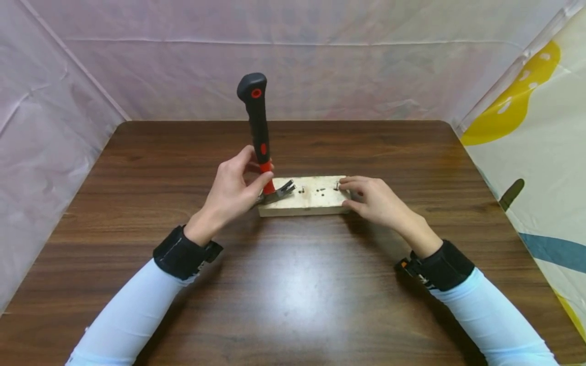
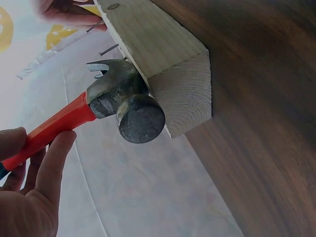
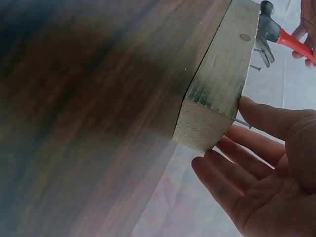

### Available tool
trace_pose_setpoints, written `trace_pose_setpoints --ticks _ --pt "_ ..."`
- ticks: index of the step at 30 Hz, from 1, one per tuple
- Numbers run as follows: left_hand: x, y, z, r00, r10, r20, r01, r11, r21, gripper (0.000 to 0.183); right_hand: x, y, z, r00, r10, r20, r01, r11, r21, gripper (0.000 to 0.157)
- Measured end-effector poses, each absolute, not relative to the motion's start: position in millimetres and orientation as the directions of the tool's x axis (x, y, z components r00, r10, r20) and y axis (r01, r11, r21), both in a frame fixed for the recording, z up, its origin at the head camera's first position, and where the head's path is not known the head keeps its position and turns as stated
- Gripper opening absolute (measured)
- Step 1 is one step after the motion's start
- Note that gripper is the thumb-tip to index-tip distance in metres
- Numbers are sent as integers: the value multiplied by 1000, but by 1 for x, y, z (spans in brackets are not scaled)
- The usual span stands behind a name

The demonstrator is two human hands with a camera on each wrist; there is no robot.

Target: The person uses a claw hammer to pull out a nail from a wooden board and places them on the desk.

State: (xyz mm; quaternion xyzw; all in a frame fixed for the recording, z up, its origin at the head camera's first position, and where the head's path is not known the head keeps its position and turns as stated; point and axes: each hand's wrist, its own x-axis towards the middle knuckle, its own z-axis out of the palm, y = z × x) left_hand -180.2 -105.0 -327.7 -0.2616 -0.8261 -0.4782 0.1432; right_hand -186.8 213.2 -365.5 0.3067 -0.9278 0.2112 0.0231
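A pale wooden block [image 1: 309,200] lies across the table with several nails [image 1: 337,186] sticking up from its top. In the left wrist view, my left hand [image 2: 29,197] holds the red part of a claw hammer's handle [image 2: 54,122] between thumb and fingers. The hammer stands handle-up, its metal head [image 1: 277,194] on the block's left end and the claw pointing right, near a nail. My right hand [image 1: 377,202] holds the block's right end, thumb at the near top edge and fingers toward the far side, partly hidden. One nail [image 3: 243,123] stands between thumb and fingers.
The brown wooden table [image 1: 293,305] extends all around the block. Behind it hangs a pale cloth [image 1: 320,76], and a patterned one [image 1: 545,168] with yellow shapes hangs at the right. Dark holes or marks dot the block's top. Both wrists wear black straps [image 1: 180,253].
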Motion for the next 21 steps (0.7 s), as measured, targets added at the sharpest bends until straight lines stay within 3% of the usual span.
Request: trace_pose_setpoints --ticks 21 --pt "-177 -110 -338 -789 285 544 613 318 723 29 -186 211 -365 -822 -550 147 -564 753 -340 42"
